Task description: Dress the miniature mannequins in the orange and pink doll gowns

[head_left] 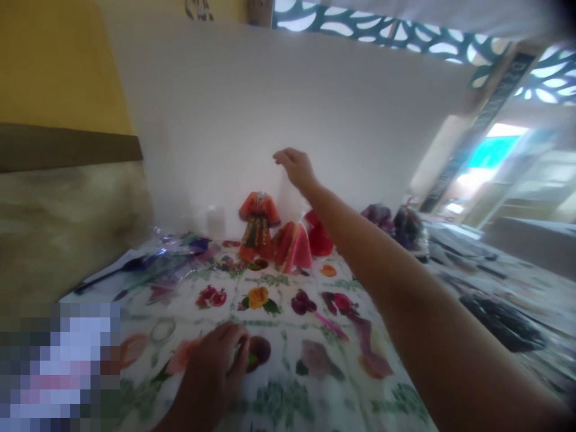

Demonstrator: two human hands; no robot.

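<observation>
My right hand is raised in front of the white board, its fingers bent and pressed together; anything in them is too small or blurred to make out. Below it stands a small orange-red doll dress with a dark, gold-patterned skirt panel. Beside that are a pink cone-shaped doll skirt and a red cloth piece, partly behind my right forearm. Low over the flowered tablecloth, my left hand has its fingers curled towards the thumb. What they hold, if anything, is hidden.
A white board stands upright behind the table. Shiny plastic wrapping and a dark long-handled tool lie at the left. A ring and a pink stick rest on the cloth. Dark bundles and a black bag occupy the right.
</observation>
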